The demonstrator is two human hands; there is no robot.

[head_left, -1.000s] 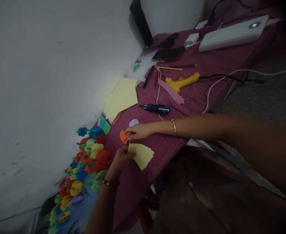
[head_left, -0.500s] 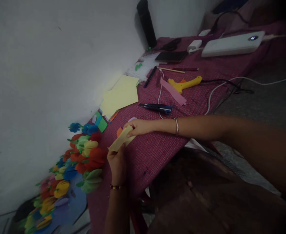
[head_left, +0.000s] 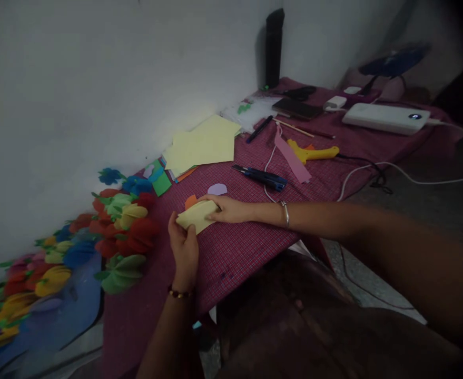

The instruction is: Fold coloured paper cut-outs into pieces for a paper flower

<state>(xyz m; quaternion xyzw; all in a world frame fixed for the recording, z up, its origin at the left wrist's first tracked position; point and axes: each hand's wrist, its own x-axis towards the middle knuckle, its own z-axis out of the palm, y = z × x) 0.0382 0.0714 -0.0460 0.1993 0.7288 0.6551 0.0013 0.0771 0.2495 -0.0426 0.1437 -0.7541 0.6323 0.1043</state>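
A folded piece of pale yellow paper [head_left: 198,216] is held between both hands, just above the checked red tablecloth [head_left: 231,247]. My left hand [head_left: 184,246] grips its near left end, thumb on top. My right hand [head_left: 228,209] pinches its right end, thumb over the upper face and fingers behind. Just beyond the folded paper lie a small orange paper piece [head_left: 190,201] and a lilac paper piece [head_left: 217,189]. Further right, a blue and black box cutter [head_left: 263,178] rests on the cloth.
Colourful paper flowers [head_left: 124,226] crowd the left side. Large yellow sheets [head_left: 203,145] lie by the wall. A yellow glue gun [head_left: 314,153], a pink paper strip [head_left: 292,158], a pen [head_left: 259,129] and a white power bank [head_left: 385,118] with cables are toward the right.
The view has swung, so the table appears turned. Both hands still hold the yellow paper, which now looks more level and shows a broader face. The lilac piece is more fully visible.
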